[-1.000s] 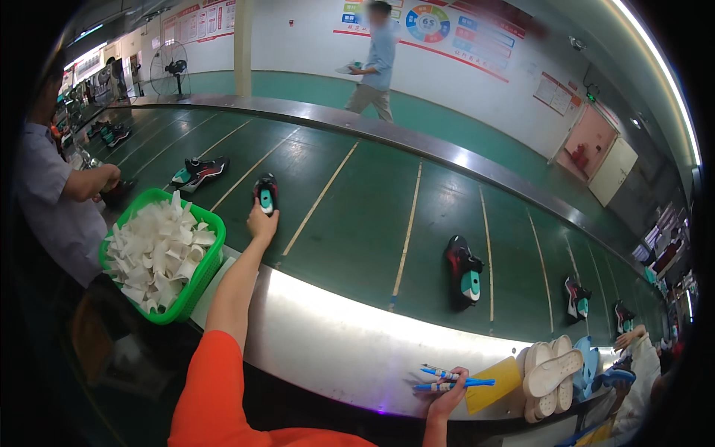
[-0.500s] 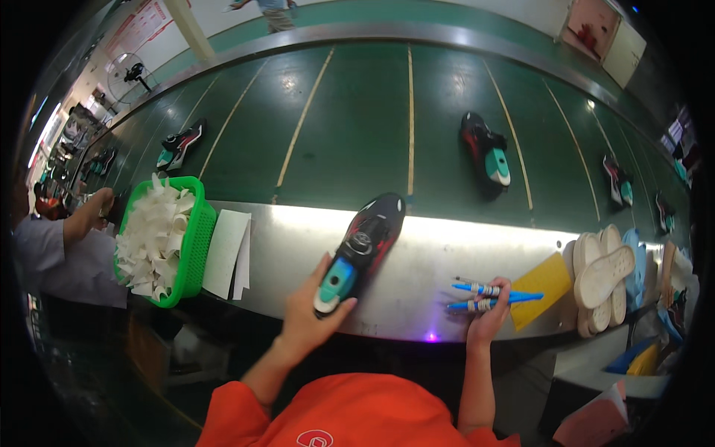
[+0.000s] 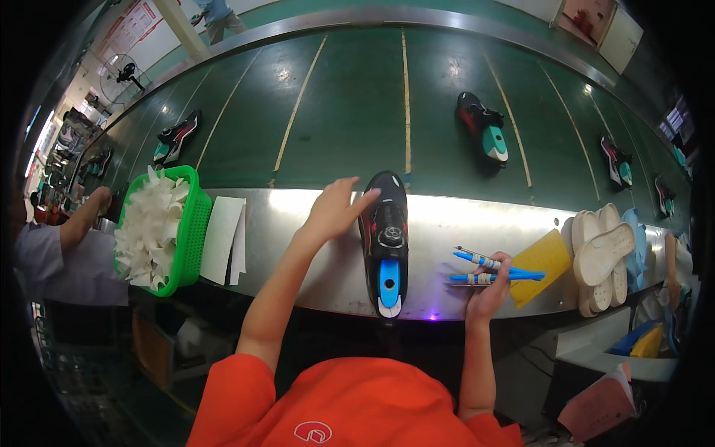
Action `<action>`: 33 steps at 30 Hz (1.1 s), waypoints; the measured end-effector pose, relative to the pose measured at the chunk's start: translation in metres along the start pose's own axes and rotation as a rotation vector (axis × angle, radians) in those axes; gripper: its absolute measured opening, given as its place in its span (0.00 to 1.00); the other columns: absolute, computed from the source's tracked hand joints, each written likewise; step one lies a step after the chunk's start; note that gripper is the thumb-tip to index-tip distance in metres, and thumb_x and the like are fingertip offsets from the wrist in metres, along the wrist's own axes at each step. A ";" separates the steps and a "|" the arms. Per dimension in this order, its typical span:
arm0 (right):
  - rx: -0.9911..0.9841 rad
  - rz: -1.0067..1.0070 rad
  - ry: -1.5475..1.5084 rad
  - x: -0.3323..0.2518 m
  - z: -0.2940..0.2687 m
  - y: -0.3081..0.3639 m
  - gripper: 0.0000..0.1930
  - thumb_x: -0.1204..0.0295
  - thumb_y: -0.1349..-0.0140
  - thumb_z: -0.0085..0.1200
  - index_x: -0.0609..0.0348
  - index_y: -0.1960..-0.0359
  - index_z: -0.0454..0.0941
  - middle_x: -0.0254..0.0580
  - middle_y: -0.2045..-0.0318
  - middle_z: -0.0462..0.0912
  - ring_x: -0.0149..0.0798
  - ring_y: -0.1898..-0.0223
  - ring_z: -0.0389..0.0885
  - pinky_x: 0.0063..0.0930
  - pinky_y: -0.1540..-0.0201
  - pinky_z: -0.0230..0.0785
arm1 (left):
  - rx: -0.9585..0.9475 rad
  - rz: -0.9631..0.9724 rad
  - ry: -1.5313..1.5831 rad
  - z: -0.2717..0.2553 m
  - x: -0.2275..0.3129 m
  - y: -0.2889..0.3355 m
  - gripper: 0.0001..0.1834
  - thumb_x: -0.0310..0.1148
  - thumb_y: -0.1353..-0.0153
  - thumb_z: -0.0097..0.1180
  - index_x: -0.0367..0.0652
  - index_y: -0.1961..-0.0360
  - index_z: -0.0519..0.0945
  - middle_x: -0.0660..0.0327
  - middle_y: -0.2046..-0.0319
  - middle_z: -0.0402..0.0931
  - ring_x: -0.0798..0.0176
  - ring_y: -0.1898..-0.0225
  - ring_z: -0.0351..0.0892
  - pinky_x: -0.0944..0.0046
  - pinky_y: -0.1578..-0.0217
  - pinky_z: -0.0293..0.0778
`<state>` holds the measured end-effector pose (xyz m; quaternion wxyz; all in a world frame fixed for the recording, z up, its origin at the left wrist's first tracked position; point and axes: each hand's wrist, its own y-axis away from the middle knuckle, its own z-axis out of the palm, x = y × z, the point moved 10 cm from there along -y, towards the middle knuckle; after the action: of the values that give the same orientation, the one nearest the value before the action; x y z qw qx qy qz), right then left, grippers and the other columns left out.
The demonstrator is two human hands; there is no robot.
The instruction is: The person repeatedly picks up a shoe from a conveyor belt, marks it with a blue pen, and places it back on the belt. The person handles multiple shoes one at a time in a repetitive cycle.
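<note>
Our shoe (image 3: 387,220) has straightened on the worktop (image 3: 439,223), so its heel faces us; our left hand (image 3: 333,213), fingers spread, is at its toe; our right hand (image 3: 488,298) grips blue tools (image 3: 482,279).

a: what colour is the near shoe (image 3: 387,205)?
b: mostly black, with touches of red; its heel block (image 3: 389,270) is bright blue, tipped white, with a dark round spot.
a: the belt shoes (image 3: 481,119)?
b: black and red, teal and white at the heel.
a: the belt (image 3: 350,112) itself?
b: dark green, striped with tan lines (image 3: 407,112). the table (image 3: 436,238) is silver, with a purple glow at its edge.
a: those tools (image 3: 527,275)?
b: blue, banded in cream. the card (image 3: 542,261) is yellow, the soles (image 3: 605,253) cream.
a: the basket (image 3: 195,231)?
b: bright green, mesh-patterned; the scraps (image 3: 153,223) are white.
a: the shirt (image 3: 372,391)?
b: orange-red, with a white-outlined badge (image 3: 313,431).
</note>
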<state>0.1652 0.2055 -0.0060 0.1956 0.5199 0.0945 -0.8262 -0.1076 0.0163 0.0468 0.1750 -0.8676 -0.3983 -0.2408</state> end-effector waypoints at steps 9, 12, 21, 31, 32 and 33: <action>-0.001 -0.075 0.145 -0.003 0.002 -0.001 0.10 0.79 0.43 0.52 0.54 0.62 0.66 0.29 0.74 0.65 0.22 0.73 0.64 0.14 0.67 0.57 | 0.017 0.023 0.485 0.023 0.051 -0.019 0.26 0.45 0.59 0.69 0.33 0.67 0.77 0.56 0.74 0.78 0.64 0.71 0.78 0.67 0.67 0.73; 0.038 -0.035 0.206 0.003 -0.009 -0.002 0.12 0.77 0.43 0.53 0.52 0.60 0.65 0.27 0.71 0.66 0.19 0.73 0.63 0.13 0.73 0.57 | 0.018 0.181 0.783 -0.037 0.120 0.026 0.23 0.34 0.60 0.71 0.36 0.64 0.74 0.59 0.72 0.78 0.68 0.70 0.78 0.68 0.66 0.74; 0.130 -0.389 0.153 -0.081 0.006 0.027 0.15 0.75 0.44 0.51 0.52 0.57 0.63 0.27 0.71 0.64 0.19 0.73 0.61 0.10 0.75 0.55 | 0.149 0.641 0.612 -0.093 0.189 0.119 0.23 0.30 0.65 0.74 0.42 0.65 0.79 0.58 0.73 0.81 0.61 0.75 0.81 0.70 0.72 0.74; -0.065 -0.894 0.064 -0.202 0.065 0.108 0.24 0.64 0.48 0.61 0.55 0.65 0.53 0.34 0.79 0.66 0.29 0.82 0.74 0.18 0.80 0.70 | 0.081 0.544 0.611 -0.079 0.186 0.102 0.23 0.30 0.64 0.72 0.42 0.62 0.81 0.60 0.72 0.80 0.63 0.73 0.80 0.72 0.71 0.72; -0.098 -0.891 0.016 -0.200 0.068 0.109 0.24 0.67 0.49 0.62 0.56 0.65 0.54 0.34 0.79 0.68 0.29 0.81 0.76 0.18 0.80 0.72 | 0.077 0.534 0.613 -0.077 0.185 0.101 0.23 0.29 0.64 0.72 0.42 0.62 0.81 0.60 0.72 0.80 0.63 0.73 0.80 0.72 0.71 0.72; -0.131 -0.888 -0.032 -0.199 0.071 0.110 0.23 0.71 0.50 0.63 0.57 0.66 0.55 0.35 0.79 0.70 0.30 0.79 0.79 0.19 0.80 0.74 | 0.067 0.530 0.629 -0.076 0.184 0.100 0.23 0.29 0.64 0.72 0.42 0.61 0.81 0.60 0.72 0.80 0.63 0.73 0.80 0.72 0.70 0.72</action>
<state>0.2289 0.1254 0.2087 -0.1439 0.4027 0.3576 -0.8302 0.0532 0.0279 0.2001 0.3722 -0.8182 -0.0959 -0.4276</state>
